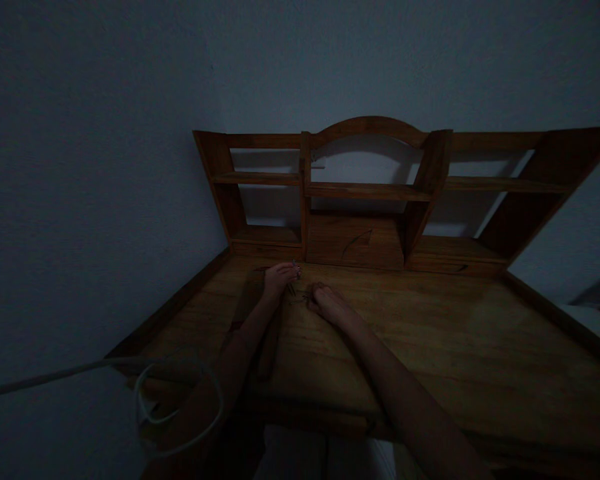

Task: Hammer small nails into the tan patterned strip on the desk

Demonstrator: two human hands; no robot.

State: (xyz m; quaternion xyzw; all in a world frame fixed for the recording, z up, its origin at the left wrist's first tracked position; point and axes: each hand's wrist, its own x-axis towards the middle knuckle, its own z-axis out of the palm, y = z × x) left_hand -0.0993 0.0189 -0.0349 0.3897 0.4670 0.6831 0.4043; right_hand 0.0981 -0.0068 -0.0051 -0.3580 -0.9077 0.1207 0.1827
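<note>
Head view, very dim: the left hand (280, 279) and right hand (326, 301) rest close together on the wooden counter (430, 333), just near of the shelf unit (365, 193). A thin dark object (295, 293) lies between them. The fingers of both hands are curled, but whether they grip it I cannot tell. A white cable (145, 407) loops at the near left.

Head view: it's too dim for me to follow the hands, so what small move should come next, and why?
Probably close the left hand in a pinch on the thin dark item. It lies on the wooden desk between that hand and the right hand, both close beside it. Whether either already grips it is too dark to tell.
</note>
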